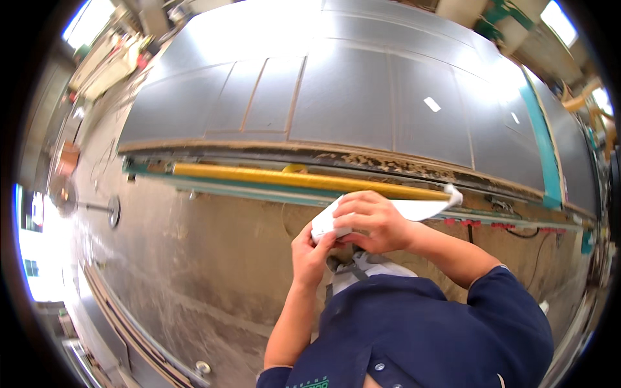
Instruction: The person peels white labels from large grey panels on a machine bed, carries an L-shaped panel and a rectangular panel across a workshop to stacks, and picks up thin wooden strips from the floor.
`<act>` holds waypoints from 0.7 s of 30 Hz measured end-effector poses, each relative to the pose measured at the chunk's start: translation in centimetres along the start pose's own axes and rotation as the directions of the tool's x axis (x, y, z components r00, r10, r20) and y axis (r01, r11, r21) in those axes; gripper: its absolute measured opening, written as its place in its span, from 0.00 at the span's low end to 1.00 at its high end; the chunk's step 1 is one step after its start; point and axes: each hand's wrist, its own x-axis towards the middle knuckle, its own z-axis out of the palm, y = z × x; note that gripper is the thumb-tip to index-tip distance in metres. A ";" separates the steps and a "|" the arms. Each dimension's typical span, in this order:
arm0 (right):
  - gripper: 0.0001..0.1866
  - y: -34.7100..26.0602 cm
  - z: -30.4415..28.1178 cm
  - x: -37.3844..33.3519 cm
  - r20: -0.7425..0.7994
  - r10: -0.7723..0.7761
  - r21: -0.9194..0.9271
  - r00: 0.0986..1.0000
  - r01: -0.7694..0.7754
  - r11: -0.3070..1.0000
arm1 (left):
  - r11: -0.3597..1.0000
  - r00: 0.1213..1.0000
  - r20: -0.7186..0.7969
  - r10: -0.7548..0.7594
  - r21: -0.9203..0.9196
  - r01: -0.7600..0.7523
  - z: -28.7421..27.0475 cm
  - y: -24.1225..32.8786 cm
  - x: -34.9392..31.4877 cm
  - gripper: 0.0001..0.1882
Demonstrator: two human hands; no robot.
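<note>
In front of my body, both hands hold a white roll (325, 221); whether it is paper or film I cannot tell. My left hand (309, 257) grips its lower end, thumb and fingers closed. Over its upper right side, my right hand (377, 222) is curled, its fingertips pressed on the white surface. A loose white strip (419, 209) runs from behind my right hand to the right. Its crumpled far end touches the right end of a long yellow bar (291, 178), which lies along the near edge of the large grey panel (346, 97).
The panel rests on a teal frame (233, 192) just beyond my hands. Small white labels (432, 104) lie on its right half. Red pieces (462, 223) and a dark cable hang below its edge. At left stand a round fan-like object (63, 194) and stacked boards (129, 336).
</note>
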 end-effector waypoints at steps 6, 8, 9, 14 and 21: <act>0.12 3.3 1.4 1.1 -0.045 -0.076 0.068 0.996 0.079 0.995 | 0.995 0.998 -0.059 0.006 0.098 0.000 -1.4 0.2 1.8 0.22; 0.09 4.8 2.0 2.0 -0.047 -0.001 0.180 0.999 0.009 0.984 | 0.989 0.995 -0.098 0.027 0.150 -0.012 -1.6 0.4 3.2 0.20; 0.08 5.7 2.6 2.3 -0.036 0.059 0.263 0.998 -0.048 0.964 | 0.983 0.993 -0.116 0.009 0.185 0.013 -1.8 0.6 3.9 0.20; 0.09 10.7 3.9 5.0 0.183 0.350 0.643 0.919 -0.381 0.664 | 0.970 0.987 -0.153 -0.056 0.227 0.091 -3.1 2.1 8.4 0.16; 0.05 21.1 2.6 9.4 0.368 0.451 0.867 0.813 -0.476 0.149 | 0.887 0.984 -0.102 -0.147 0.427 0.177 -2.5 3.3 15.6 0.15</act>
